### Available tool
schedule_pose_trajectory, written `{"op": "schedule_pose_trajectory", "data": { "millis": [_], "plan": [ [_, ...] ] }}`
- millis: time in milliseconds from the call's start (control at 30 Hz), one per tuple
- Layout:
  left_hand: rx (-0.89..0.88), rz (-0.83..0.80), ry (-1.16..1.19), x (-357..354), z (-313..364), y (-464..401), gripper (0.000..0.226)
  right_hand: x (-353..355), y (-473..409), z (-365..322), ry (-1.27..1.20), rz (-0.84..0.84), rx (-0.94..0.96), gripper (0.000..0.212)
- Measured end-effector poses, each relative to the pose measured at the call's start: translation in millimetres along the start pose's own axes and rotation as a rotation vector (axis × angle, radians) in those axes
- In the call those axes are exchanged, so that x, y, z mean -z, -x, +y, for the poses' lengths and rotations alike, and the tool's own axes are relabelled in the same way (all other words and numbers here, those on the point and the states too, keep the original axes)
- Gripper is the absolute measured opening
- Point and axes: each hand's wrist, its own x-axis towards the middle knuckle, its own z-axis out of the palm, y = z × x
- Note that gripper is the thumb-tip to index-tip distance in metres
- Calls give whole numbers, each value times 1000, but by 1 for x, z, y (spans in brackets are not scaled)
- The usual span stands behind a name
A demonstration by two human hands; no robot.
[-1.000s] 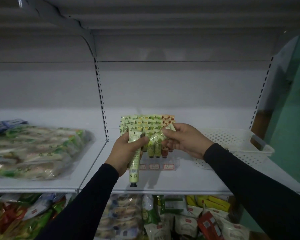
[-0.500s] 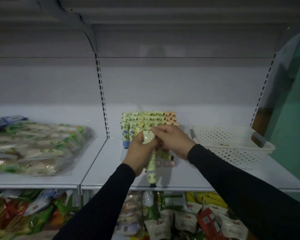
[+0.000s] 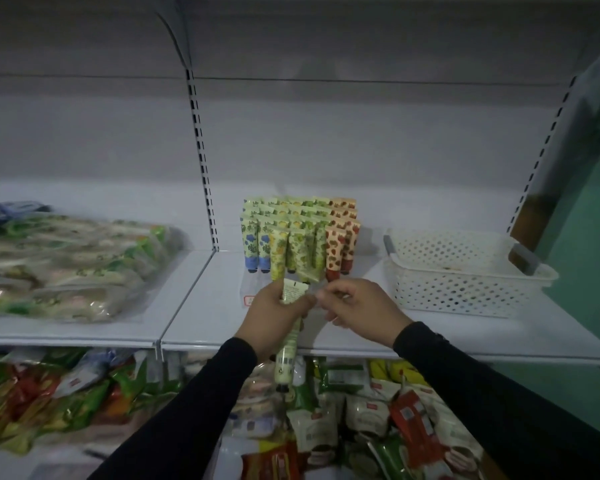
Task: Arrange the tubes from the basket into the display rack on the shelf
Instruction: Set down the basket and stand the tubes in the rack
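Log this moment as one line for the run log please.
left hand: grips green tube | right hand: pinching near tube top | display rack: nearly full | basket: beside rack

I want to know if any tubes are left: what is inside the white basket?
No tube shows inside the white basket; only small specks lie on its floor. Its front wall hides the near floor.

Likely a shop: dim slotted metal shelving (image 3: 201,174), price-labelled snack packets (image 3: 361,410) and racked tubes (image 3: 298,237) on display.

wrapped packets (image 3: 66,268) left, perhaps snack bags (image 3: 361,410) below.
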Motion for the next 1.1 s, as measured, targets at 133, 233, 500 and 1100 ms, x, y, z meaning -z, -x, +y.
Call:
{"op": "schedule_pose_trajectory", "data": {
  "millis": [133, 233, 500, 1100],
  "plan": [
    [23, 40, 0, 0, 4, 0, 27, -4, 1, 0, 2, -6, 23, 24],
    [54, 64, 28, -1, 3, 0, 37, -5, 1, 2, 0, 31, 15, 21],
    [61, 88, 33, 1, 20, -1, 64, 4, -11, -14, 279, 221, 238, 40],
    [-148, 217, -284, 35, 32, -38, 51, 33, -71, -41, 546, 313, 210, 24]
  ]
}}
